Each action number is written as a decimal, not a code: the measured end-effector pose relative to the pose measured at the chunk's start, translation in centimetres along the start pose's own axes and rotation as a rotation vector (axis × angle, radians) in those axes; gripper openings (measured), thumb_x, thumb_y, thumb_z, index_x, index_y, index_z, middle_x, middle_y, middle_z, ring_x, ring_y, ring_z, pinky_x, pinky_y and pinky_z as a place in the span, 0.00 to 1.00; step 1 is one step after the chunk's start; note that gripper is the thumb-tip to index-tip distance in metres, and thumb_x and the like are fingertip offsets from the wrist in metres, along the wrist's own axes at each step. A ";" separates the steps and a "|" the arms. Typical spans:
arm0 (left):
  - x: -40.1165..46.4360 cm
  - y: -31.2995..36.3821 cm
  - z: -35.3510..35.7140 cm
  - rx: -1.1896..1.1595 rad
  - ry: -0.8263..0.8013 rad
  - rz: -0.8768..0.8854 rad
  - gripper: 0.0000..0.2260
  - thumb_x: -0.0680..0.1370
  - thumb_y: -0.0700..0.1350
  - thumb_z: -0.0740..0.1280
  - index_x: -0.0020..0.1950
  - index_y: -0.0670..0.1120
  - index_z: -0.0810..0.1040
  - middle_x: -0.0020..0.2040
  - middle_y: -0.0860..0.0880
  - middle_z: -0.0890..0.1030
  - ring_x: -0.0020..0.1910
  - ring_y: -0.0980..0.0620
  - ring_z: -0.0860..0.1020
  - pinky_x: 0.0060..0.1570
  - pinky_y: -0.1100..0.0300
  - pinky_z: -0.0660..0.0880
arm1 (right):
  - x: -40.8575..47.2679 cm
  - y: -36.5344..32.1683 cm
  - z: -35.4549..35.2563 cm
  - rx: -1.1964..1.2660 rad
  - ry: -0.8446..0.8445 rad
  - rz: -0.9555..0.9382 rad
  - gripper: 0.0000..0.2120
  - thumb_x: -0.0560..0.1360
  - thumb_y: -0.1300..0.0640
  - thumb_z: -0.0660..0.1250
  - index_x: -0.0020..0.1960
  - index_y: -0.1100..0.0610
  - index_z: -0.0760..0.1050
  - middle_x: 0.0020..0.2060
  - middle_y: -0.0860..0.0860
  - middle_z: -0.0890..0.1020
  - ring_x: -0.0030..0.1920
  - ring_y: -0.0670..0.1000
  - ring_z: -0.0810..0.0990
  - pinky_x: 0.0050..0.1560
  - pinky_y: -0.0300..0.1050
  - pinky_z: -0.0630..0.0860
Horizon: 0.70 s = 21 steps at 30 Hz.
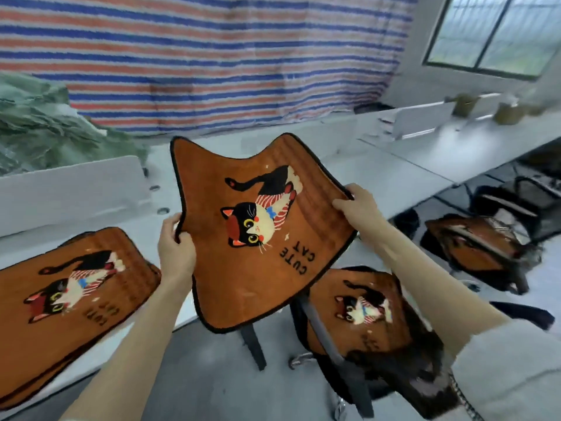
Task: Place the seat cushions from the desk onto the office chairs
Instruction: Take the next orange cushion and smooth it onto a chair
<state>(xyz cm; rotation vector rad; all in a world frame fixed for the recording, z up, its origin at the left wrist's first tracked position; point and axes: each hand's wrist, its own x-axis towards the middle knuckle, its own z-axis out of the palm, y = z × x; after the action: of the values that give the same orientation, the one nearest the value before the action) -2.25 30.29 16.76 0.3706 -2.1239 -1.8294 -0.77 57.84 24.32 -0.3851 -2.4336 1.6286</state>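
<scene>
Both hands (176,244) (358,208) pinch the cushion's (258,238) edges; lower it flat, centred, beyond the chair (349,344) already covered

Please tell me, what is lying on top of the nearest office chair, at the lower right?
An orange cat-print cushion lies on the nearest office chair, covering its seat. The seat surface under it cannot be seen. The cushion held by both hands hangs in the air above and left of it.

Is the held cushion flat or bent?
Bent. The held cushion sags between the left hand and right hand, each gripping an edge, top corners curling up.
</scene>
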 end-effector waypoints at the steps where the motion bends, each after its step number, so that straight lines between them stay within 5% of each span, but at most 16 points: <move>1: -2.5 1.7 2.9 0.001 -0.057 0.057 0.17 0.80 0.37 0.52 0.66 0.51 0.69 0.59 0.48 0.74 0.54 0.46 0.76 0.55 0.52 0.74 | -1.3 1.0 -4.7 0.062 0.023 0.087 0.09 0.74 0.68 0.60 0.51 0.58 0.72 0.41 0.53 0.78 0.38 0.51 0.77 0.35 0.41 0.76; 6: -12.0 7.9 15.4 -0.019 -0.325 0.357 0.15 0.81 0.36 0.53 0.64 0.48 0.72 0.61 0.50 0.75 0.58 0.53 0.73 0.62 0.58 0.69 | -6.8 6.2 -22.2 0.241 0.096 0.359 0.12 0.70 0.73 0.58 0.49 0.64 0.76 0.44 0.60 0.81 0.42 0.59 0.81 0.40 0.48 0.81; 12: -22.4 15.0 30.2 -0.054 -0.560 0.612 0.15 0.82 0.38 0.53 0.63 0.49 0.72 0.55 0.56 0.74 0.52 0.63 0.71 0.55 0.69 0.67 | -10.0 13.5 -39.1 0.323 0.300 0.485 0.07 0.73 0.69 0.61 0.50 0.65 0.75 0.49 0.61 0.81 0.45 0.59 0.81 0.45 0.52 0.80; 17: -28.8 17.2 42.6 -0.124 -0.650 0.660 0.15 0.80 0.35 0.53 0.61 0.47 0.73 0.54 0.56 0.75 0.51 0.63 0.71 0.51 0.73 0.66 | -9.5 19.1 -49.9 0.313 0.454 0.514 0.07 0.77 0.57 0.65 0.47 0.61 0.75 0.38 0.57 0.80 0.35 0.53 0.80 0.30 0.43 0.81; 21: -33.8 19.1 56.3 -0.171 -0.735 0.637 0.16 0.79 0.33 0.53 0.56 0.47 0.76 0.53 0.53 0.76 0.52 0.59 0.73 0.51 0.72 0.68 | -6.8 23.6 -61.7 0.183 0.609 0.486 0.03 0.76 0.63 0.63 0.45 0.62 0.75 0.40 0.58 0.80 0.38 0.55 0.80 0.39 0.48 0.81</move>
<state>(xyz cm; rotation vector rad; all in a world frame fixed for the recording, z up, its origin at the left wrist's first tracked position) 6.49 97.54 25.86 -1.0488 -2.0783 -1.8565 26.58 118.28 25.82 -1.2996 -1.8008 1.5631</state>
